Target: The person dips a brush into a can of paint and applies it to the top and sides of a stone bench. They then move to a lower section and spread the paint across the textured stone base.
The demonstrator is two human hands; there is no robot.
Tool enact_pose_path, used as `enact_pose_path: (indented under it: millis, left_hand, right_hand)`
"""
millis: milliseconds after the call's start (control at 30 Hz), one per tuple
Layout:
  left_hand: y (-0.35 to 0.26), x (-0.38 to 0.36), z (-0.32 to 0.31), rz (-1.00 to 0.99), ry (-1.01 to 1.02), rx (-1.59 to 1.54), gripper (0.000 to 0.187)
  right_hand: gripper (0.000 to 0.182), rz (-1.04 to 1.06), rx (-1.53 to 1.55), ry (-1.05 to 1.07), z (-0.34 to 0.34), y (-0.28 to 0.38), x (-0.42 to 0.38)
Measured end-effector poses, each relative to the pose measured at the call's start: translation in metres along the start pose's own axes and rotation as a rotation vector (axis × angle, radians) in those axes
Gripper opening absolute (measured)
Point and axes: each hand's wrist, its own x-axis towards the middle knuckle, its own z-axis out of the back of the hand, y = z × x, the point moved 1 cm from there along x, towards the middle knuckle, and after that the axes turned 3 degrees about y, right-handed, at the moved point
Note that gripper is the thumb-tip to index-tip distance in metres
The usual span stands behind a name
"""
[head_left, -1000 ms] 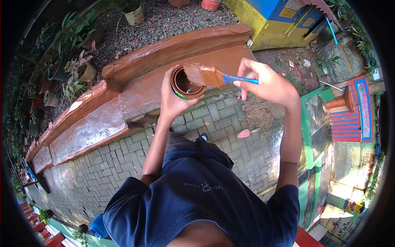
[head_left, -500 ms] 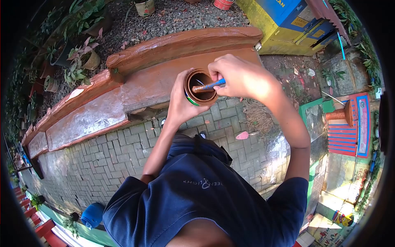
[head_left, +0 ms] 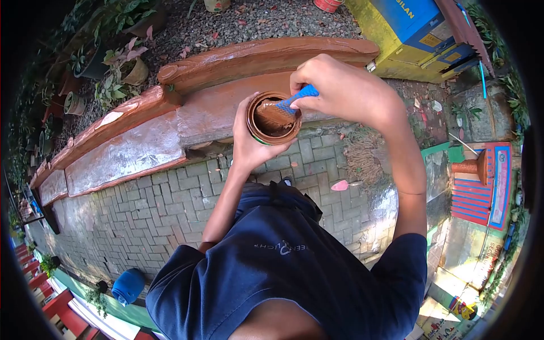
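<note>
My left hand (head_left: 248,148) is wrapped around an open paint can (head_left: 275,141), tilted so that its inside shows. Brown paint coats the can's rim and inner wall. My right hand (head_left: 343,93) grips a paintbrush by its blue handle (head_left: 306,94). The brush's lower end is inside the can and smeared brown, its tip hard to tell from the paint. Beyond the can runs a low bench (head_left: 209,116) with a log-shaped back (head_left: 249,61). Its top is reddish brown, with a paler, worn-looking stretch of seat (head_left: 136,153) on the left.
Grey paving blocks (head_left: 141,209) lie under me. Potted plants (head_left: 135,73) and gravel (head_left: 272,25) are behind the bench. A yellow and blue cabinet (head_left: 396,51) stands at its right end. A blue container (head_left: 129,286) sits at lower left.
The brush has gone deeper into the can, its handle now steeper, and my right hand has moved slightly up. The can's opening is tipped further toward me, showing more brown paint inside.
</note>
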Motion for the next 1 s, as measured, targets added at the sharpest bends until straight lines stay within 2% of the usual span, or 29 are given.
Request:
enact_pose_path:
  millis: [67,133,167,200,300,400,433,467,533,667,767,867,933,1000]
  left_hand:
    - [0.006,0.008,0.009,0.005,0.009,0.057,0.093]
    - [0.023,0.011,0.02,0.004,0.001,0.081,0.093]
    - [0.029,0.013,0.024,0.015,-0.009,0.045,0.093]
    - [0.033,0.014,0.03,0.029,-0.013,0.009,0.092]
    - [0.047,0.021,0.046,0.045,-0.021,-0.007,0.091]
    - [0.061,0.028,0.063,0.056,-0.03,-0.013,0.09]
    - [0.064,0.03,0.068,0.047,0.012,0.013,0.093]
    - [0.067,0.034,0.073,0.034,0.056,0.037,0.096]
    - [0.07,0.041,0.082,0.033,0.08,0.018,0.095]
    - [0.081,0.052,0.092,0.029,0.165,0.019,0.093]
    - [0.084,0.063,0.095,0.013,0.209,-0.022,0.091]
    - [0.088,0.067,0.092,-0.013,0.263,-0.018,0.089]
    - [0.082,0.066,0.089,-0.032,0.263,-0.043,0.09]
    - [0.074,0.061,0.085,-0.04,0.271,-0.047,0.089]
  right_hand:
    - [0.024,-0.022,0.022,0.042,0.009,0.003,0.015]
    - [0.022,0.025,-0.049,-0.064,0.016,0.002,0.026]
    - [0.022,0.131,-0.119,-0.18,0.011,-0.003,0.032]
    - [0.022,0.134,-0.115,-0.176,0.015,0.0,0.036]
    - [0.028,-0.21,0.11,0.015,0.026,0.01,0.051]
    - [0.027,-0.163,0.143,-0.043,0.0,0.004,0.067]
    - [0.026,-0.323,0.351,0.035,0.006,0.012,0.068]
    - [0.026,-0.329,0.354,0.031,0.004,0.013,0.071]
    - [0.025,-0.327,0.34,-0.048,-0.004,0.007,0.073]
    - [0.023,-0.519,0.454,-0.082,-0.007,0.021,0.073]
    - [0.021,-0.545,0.526,-0.139,-0.022,0.022,0.068]
    - [0.02,-0.632,0.614,-0.2,-0.031,0.029,0.05]
    - [0.02,-0.681,0.681,-0.314,-0.037,0.028,0.028]
    - [0.019,-0.659,0.672,-0.351,-0.043,0.035,0.017]
